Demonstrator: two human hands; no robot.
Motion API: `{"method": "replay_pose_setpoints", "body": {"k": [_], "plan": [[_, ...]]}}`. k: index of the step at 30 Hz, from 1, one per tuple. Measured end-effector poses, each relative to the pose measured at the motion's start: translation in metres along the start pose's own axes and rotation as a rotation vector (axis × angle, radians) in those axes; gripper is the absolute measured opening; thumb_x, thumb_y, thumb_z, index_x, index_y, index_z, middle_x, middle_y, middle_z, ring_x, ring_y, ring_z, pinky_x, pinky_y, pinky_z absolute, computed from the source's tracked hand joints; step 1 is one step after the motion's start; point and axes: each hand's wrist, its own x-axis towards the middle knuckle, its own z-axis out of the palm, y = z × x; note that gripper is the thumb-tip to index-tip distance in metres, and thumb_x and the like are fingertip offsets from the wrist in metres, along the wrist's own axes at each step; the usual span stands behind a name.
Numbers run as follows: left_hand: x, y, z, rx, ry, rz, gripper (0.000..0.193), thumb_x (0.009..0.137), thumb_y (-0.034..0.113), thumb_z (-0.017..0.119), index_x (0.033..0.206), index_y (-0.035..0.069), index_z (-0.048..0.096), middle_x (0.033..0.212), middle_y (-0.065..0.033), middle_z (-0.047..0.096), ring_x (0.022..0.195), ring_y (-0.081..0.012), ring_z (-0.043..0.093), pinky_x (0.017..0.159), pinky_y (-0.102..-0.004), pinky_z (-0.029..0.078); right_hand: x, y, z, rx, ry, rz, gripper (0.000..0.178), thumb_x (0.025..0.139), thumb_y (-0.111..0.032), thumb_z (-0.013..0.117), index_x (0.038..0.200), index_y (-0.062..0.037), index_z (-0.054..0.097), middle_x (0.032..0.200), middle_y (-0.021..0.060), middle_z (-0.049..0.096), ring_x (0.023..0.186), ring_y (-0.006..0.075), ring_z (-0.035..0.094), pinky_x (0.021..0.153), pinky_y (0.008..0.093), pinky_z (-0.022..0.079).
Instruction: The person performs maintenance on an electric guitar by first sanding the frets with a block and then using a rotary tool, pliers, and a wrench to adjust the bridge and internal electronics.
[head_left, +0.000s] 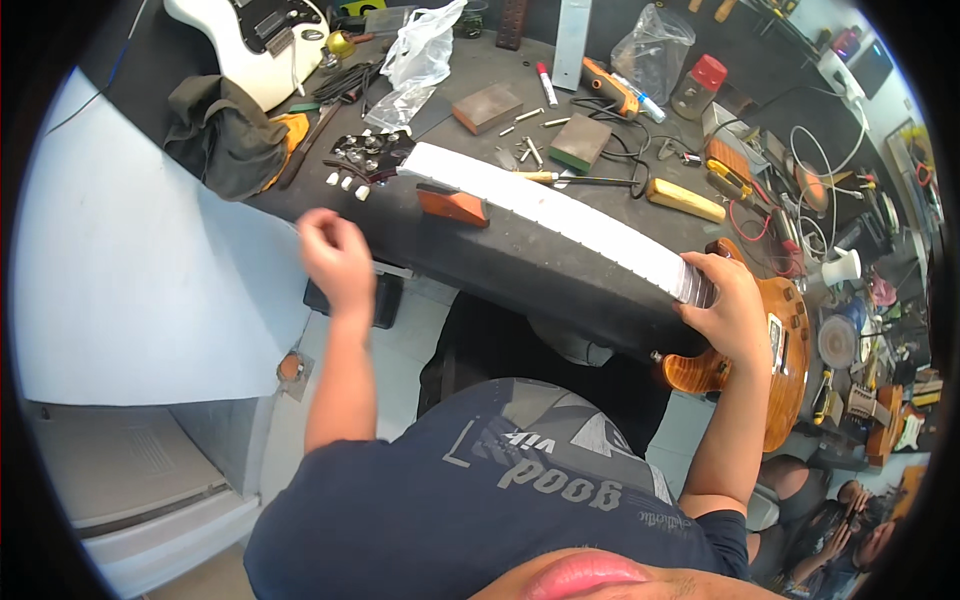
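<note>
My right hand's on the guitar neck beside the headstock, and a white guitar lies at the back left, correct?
Not quite: the head view shows your right hand at the opposite end of the guitar neck, beside the amber body. The rest is right.

Guitar [790,385] | glossy amber body | face-up | fretboard mostly under white covering [540,202] | headstock [372,153] leftward | along bench [560,272]

bare strip of dark bench [560,272] along near side of the white-covered guitar neck [540,200]: passable between reddish block [455,208] and right hand [728,305], which bars the body end. beyond the neck, tight: green-edged block [580,143], yellow handle [686,200] crowd any crossing.
</note>
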Motion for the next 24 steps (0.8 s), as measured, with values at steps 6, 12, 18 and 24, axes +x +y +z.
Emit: {"method": "replay_pose_setpoints", "body": {"k": [6, 12, 18, 24], "plan": [[-0.035, 0.089, 0.052, 0.475, -0.295, 0.175, 0.086, 0.077, 0.053, 0.09, 0.137, -0.002, 0.064, 0.13, -0.0215, 0.068, 0.131, -0.0423, 0.055, 0.111, -0.0633, 0.034, 0.002, 0.001, -0.008, 0.034, 0.006, -0.021, 0.056, 0.067, -0.008, 0.085, 0.121, -0.0015, 0.074, 0.114, 0.0161, 0.077, 0.109, 0.036, 0.07, 0.103, 0.0438, 0.052], [-0.021, 0.069, 0.057, 0.377, -0.248, 0.093, 0.048, 0.08, 0.044, 0.086, 0.098, 0.003, 0.069, 0.104, -0.0134, 0.072, 0.111, -0.0392, 0.064, 0.097, -0.0613, 0.041, 0.009, -0.005, -0.006, 0.001, -0.021, -0.088, 0.054, 0.068, -0.014, 0.086, 0.12, -0.0021, 0.075, 0.11, 0.0172, 0.078, 0.104, 0.036, 0.071, 0.102, 0.0435, 0.052], [-0.042, 0.057, -0.033, 0.039, -0.277, 0.202, 0.032, 0.084, 0.017, 0.083, 0.103, -0.002, 0.066, 0.095, -0.0116, 0.067, 0.084, -0.0284, 0.067, 0.077, -0.0404, 0.054, 0.02, -0.012, 0.003, 0.02, -0.018, -0.161, 0.053, 0.069, -0.015, 0.088, 0.119, -0.0016, 0.075, 0.108, 0.0158, 0.078, 0.1, 0.0353, 0.072, 0.104, 0.0462, 0.049], [-0.001, 0.076, -0.065, -0.395, -0.136, 0.063, 0.031, 0.099, 0.019, 0.075, 0.117, -0.003, 0.064, 0.103, -0.0046, 0.067, 0.088, -0.0117, 0.061, 0.08, -0.031, 0.052, 0.025, -0.007, 0.021, 0.018, -0.144, -0.123, 0.057, 0.068, -0.018, 0.092, 0.12, -0.0039, 0.074, 0.115, 0.0133, 0.077, 0.116, 0.0337, 0.068, 0.121, 0.0524, 0.038]]}}
